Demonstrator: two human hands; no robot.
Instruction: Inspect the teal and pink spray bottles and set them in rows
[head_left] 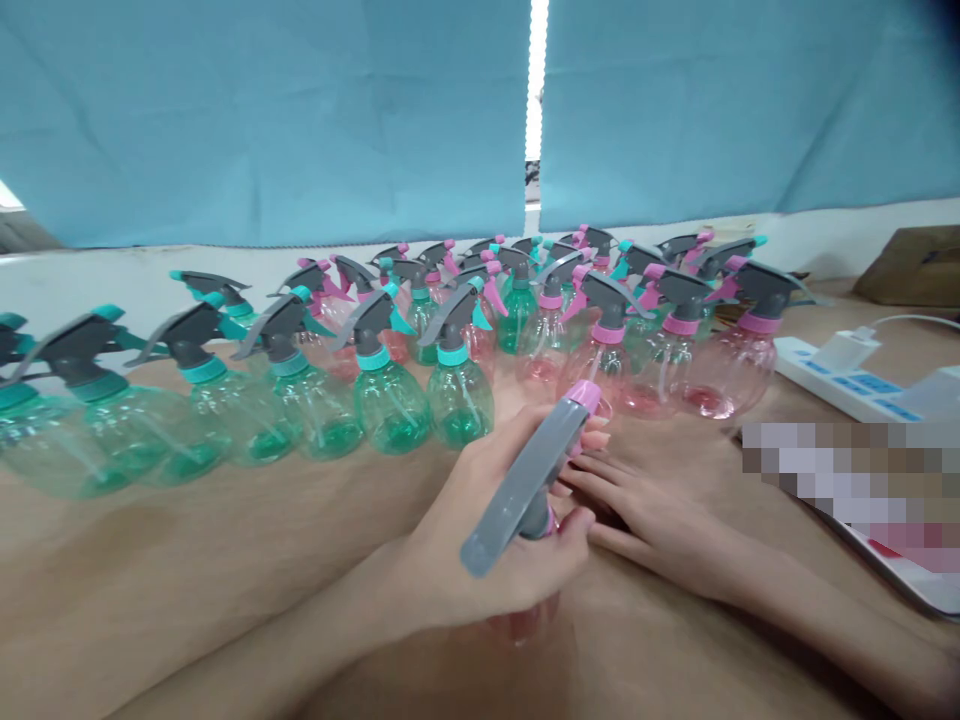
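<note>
The left hand [502, 530] has its grip wrapped around a pink-tipped spray bottle [517, 485]; the right hand [649, 505] is spread beside it. Other bottles [390, 410] stand toward the desk's [172, 560] far edge.

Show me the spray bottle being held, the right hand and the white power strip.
Held spray bottle [520, 487]: head view, on its grey spray head.
Right hand [651, 507]: head view, on the back of the hand.
White power strip [834, 382]: head view, on its top face.

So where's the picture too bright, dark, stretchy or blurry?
In the head view, the gap in the blue cloth glares white; near that view's left edge, green spray bottles look stretched and leaning; low in the head view, the tabletop is blurry, with shadow under the right hand.
</note>
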